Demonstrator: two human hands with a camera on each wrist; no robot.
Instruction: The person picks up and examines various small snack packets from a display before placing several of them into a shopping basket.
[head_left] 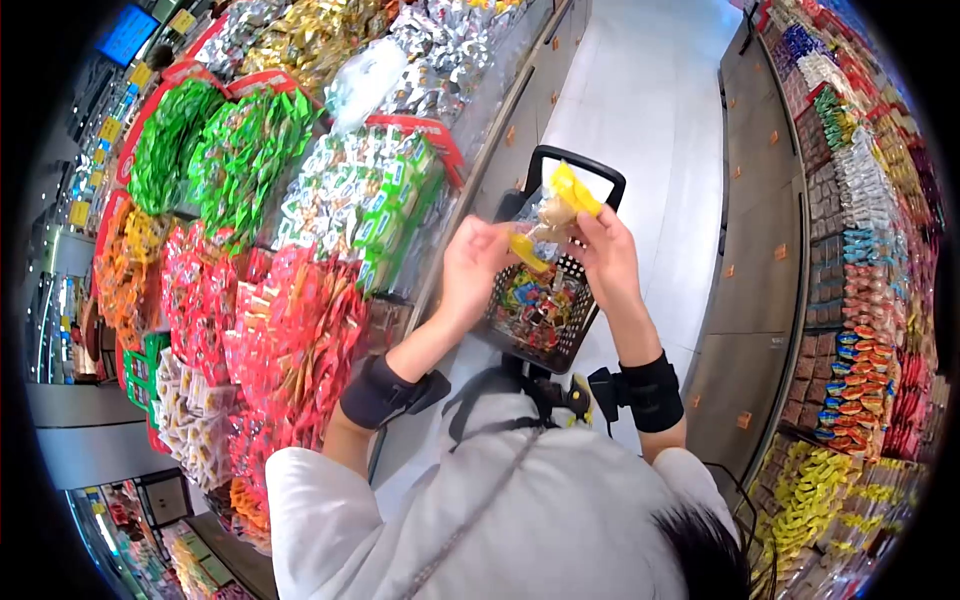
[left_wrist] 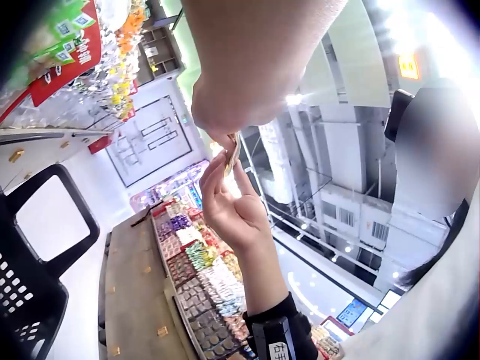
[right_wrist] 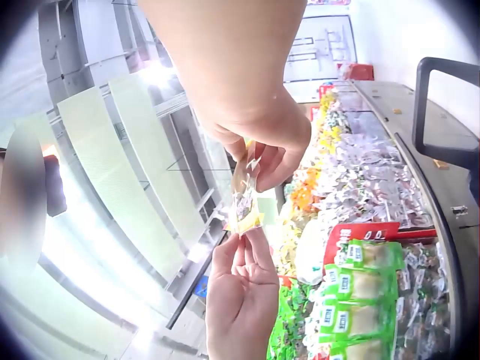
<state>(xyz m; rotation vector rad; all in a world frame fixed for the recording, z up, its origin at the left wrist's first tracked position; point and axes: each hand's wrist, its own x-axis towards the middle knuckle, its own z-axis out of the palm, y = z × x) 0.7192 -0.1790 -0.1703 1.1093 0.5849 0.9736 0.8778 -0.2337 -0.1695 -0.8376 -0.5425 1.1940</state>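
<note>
A small snack packet [head_left: 553,212], clear in the middle with yellow ends, is stretched between both hands over the basket. My left hand [head_left: 472,268] pinches its lower yellow end between thumb and fingers. At the upper yellow end, my right hand [head_left: 610,262] pinches with thumb and fingertips. In the right wrist view the packet [right_wrist: 244,201] hangs between the two hands, and something tan shows through the film. The left wrist view shows the packet [left_wrist: 233,154] nearly edge-on. Below the hands stands a black basket [head_left: 582,335] holding many colourful wrapped sweets [head_left: 535,305].
On the left, a display counter holds heaps of green packets [head_left: 250,150], red packets [head_left: 290,330] and white-green packets [head_left: 350,190]. A shelf of sorted snacks [head_left: 850,270] lines the right. Between them runs a pale floor aisle [head_left: 640,120]. The basket's handle [head_left: 622,180] rises beyond the hands.
</note>
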